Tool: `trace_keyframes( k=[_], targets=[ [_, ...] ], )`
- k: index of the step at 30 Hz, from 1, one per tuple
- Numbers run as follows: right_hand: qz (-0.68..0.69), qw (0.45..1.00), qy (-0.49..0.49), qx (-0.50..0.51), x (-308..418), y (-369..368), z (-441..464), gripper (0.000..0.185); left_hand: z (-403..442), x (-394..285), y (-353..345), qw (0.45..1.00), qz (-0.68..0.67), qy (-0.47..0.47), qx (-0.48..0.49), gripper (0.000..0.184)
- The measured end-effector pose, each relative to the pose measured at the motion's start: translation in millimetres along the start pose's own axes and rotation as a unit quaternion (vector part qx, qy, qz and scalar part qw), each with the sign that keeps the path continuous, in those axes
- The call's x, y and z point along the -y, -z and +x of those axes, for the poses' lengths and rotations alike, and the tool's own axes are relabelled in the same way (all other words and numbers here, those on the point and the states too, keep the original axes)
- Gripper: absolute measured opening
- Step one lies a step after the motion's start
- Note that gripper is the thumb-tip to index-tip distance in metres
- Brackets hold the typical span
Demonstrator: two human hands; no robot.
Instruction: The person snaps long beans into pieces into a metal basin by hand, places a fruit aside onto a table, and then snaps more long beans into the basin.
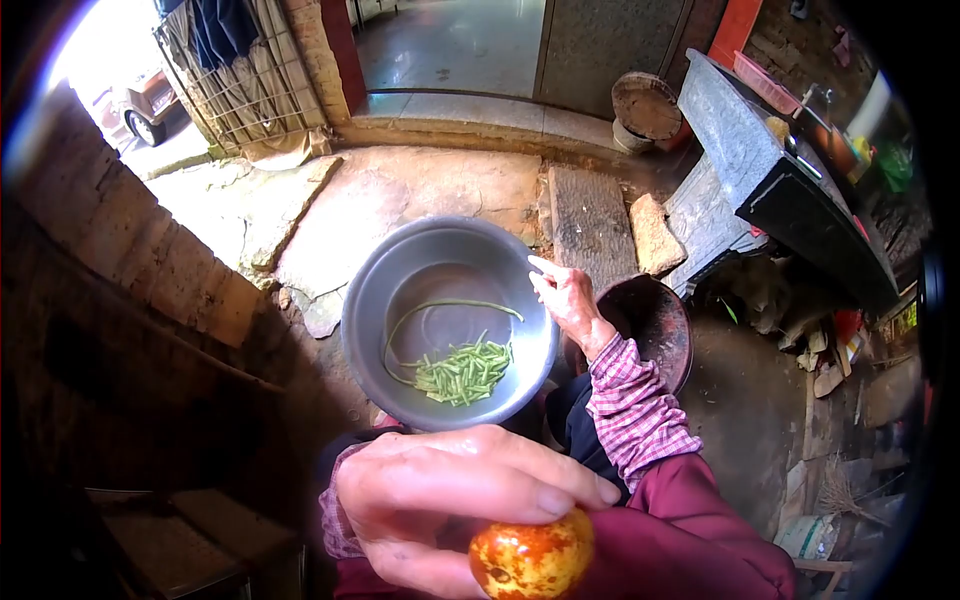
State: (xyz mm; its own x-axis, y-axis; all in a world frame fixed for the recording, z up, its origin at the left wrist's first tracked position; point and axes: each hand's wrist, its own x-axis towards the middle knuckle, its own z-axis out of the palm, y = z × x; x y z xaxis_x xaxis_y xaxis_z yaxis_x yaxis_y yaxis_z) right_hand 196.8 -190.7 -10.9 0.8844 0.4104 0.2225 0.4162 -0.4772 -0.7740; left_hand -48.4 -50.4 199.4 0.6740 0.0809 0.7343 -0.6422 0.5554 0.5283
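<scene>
Close to the camera, my left hand point(455, 485) is closed on a jujube point(533, 556), a round fruit with glossy yellow skin mottled red-brown. Its fingers lie over the top of the fruit, whose lower edge is cut off by the frame. My right hand point(568, 300) is over the right rim of a grey metal basin point(365, 275), its fingers stretched out and apart; whether it touches the rim I cannot tell. Inside the basin lie a pile of short-cut green beans point(462, 375) and one long uncut bean point(450, 302) curving around them.
A dark round bowl point(660, 325) stands beside my right forearm. Stone slabs point(440, 180) pave the ground toward a doorway. At the right is a stone sink point(735, 125) with a pink basket point(765, 82). A round wooden block point(646, 105) sits by the doorstep.
</scene>
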Motion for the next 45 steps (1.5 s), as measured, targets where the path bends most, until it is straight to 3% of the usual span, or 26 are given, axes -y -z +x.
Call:
trace_keyframes(
  k=[3, 7, 10, 15, 18, 22, 25, 31, 45],
  targets=[
    [0.092, 0.995, 0.021, -0.044, 9, 0, -3, 0.015, 1, 0, 9, 1.000, -0.019, 0.007, 0.007, 0.034],
    [0.012, 0.999, 0.032, -0.004, -12, -6, 2, 0.014, 4, 6, 15, 0.994, -0.100, 0.010, -0.041, 0.050],
    [-0.028, 0.998, 0.053, 0.004, -19, -10, 4, 0.021, 9, 18, 29, 0.998, -0.003, 0.029, -0.052, 0.066],
    [0.010, 0.998, 0.052, -0.028, -14, -17, 7, 0.011, 17, 22, 31, 0.977, 0.026, 0.141, -0.161, 0.066],
    [-0.014, 0.998, 0.054, -0.010, -9, -18, 9, 0.014, 22, 28, 39, 0.975, 0.009, 0.160, -0.155, 0.069],
    [0.014, 0.991, 0.127, -0.043, -12, -22, 5, 0.022, 25, 43, 46, 0.972, 0.001, 0.179, -0.152, 0.069],
    [-0.002, 0.994, 0.105, -0.008, -9, -17, 6, 0.022, 25, 50, 47, 0.971, 0.006, 0.194, -0.142, 0.066],
    [-0.045, 0.997, 0.056, 0.022, 5, -4, 4, 0.023, 28, 59, 52, 0.969, -0.010, 0.192, -0.152, 0.062],
    [-0.025, 0.995, 0.099, -0.004, 1, -15, 7, 0.023, 21, 64, 54, 0.969, 0.045, 0.197, -0.139, 0.060]
  ],
)
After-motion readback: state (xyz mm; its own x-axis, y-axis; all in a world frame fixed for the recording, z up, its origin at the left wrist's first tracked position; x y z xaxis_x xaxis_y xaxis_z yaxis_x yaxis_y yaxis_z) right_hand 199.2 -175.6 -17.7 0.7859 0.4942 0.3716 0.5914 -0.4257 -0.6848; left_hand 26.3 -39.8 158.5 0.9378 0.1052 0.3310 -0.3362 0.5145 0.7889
